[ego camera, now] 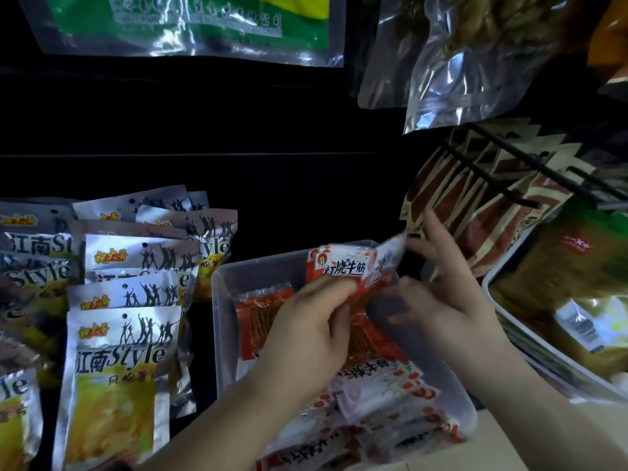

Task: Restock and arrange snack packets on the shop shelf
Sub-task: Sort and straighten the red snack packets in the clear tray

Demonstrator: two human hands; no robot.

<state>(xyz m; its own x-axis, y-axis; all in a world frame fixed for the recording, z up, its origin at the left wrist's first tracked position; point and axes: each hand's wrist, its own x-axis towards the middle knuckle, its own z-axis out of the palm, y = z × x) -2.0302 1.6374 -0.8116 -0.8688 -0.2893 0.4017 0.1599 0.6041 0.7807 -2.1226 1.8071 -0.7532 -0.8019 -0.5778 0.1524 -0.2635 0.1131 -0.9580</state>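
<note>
- Two hands are meeting above a clear rectangular plastic bin (224,300). The left hand (306,324) is gripping a bunch of red-and-white foil snack packets (343,266), fingers curled round it.
- The right hand (445,294) is reaching the bunch's far corner, fingers loosely bent; whether it is pinching, I cannot tell.
- Restocking is seemingly part-done, as more such packets are lying jumbled beneath both hands.
- The bunch's long axis is running away from the person, printed header pointing away.

Dim scene, the shelf back falling to near black. Hard glare flashes off the silver packets (122,321) and the clear hanging bags (452,73). Hands (306,328) and the red packet (353,266) smear with blur; wide-angle bend pulls the edges.
</note>
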